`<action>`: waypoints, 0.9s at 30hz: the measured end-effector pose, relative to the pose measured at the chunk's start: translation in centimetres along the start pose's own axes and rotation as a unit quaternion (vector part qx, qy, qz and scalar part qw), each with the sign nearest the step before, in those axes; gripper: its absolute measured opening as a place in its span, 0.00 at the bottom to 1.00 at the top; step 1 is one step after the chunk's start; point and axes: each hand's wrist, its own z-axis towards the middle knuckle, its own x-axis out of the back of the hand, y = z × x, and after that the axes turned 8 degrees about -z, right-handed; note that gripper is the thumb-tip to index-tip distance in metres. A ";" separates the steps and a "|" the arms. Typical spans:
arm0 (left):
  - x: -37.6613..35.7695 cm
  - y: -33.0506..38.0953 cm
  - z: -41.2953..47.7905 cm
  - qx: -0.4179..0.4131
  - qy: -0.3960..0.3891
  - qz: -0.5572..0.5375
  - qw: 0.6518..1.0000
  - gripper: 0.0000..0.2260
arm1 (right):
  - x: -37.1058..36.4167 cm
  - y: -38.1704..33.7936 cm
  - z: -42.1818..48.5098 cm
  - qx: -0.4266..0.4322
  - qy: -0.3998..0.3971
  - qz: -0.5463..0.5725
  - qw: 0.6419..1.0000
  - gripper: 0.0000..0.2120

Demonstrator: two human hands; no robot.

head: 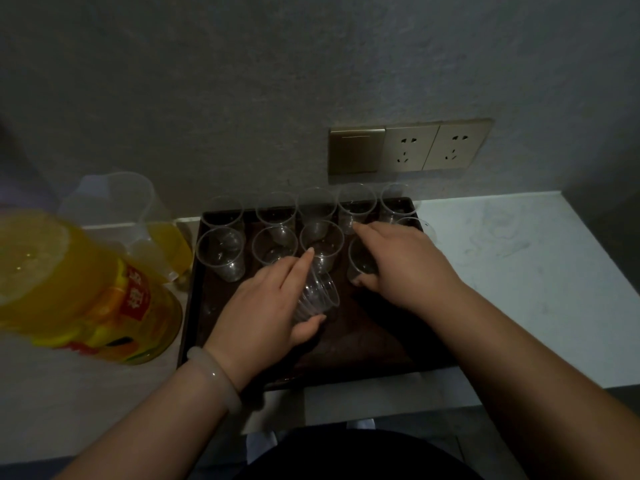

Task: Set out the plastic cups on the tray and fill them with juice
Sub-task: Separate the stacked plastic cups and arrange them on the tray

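The scene is dim and underexposed, with a grey, grainy cast. Left of the left hand (266, 306) and the cup (318, 294) it grips, the juice bottle (79, 289) looms soft and out of focus, its orange the only strong colour. Under both hands the tray (363, 344) reads nearly black. The clear cups (221, 251) beyond the grip show only as faint rims. The right hand (408, 265) shades the second cup (360, 263) it holds. To its right the counter (519, 271) is palest, perhaps lit from that side. Straight lines bow towards the edges.

Cups (221, 252) on tray (363, 355), bottle (86, 292) left
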 end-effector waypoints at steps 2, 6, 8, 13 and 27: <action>0.0 0.0 0.1 0.001 -0.002 0.003 1.000 0.38 | 0.4 0.3 0.8 -0.005 0.000 -0.002 1.000 0.41; 0.1 0.1 0.2 0.002 -0.001 0.005 1.000 0.38 | 0.5 0.5 2.4 -0.008 -0.019 -0.003 1.000 0.40; 0.1 0.2 0.2 0.005 0.000 0.008 1.000 0.38 | 0.2 0.4 3.0 -0.005 -0.023 -0.001 1.000 0.40; 0.0 0.2 0.3 0.005 0.006 0.008 1.000 0.38 | -0.2 0.2 3.3 -0.005 -0.029 0.002 1.000 0.38; 0.0 0.6 0.5 0.001 -0.001 -0.001 1.000 0.38 | -0.1 0.4 2.2 -0.027 -0.045 0.030 0.998 0.41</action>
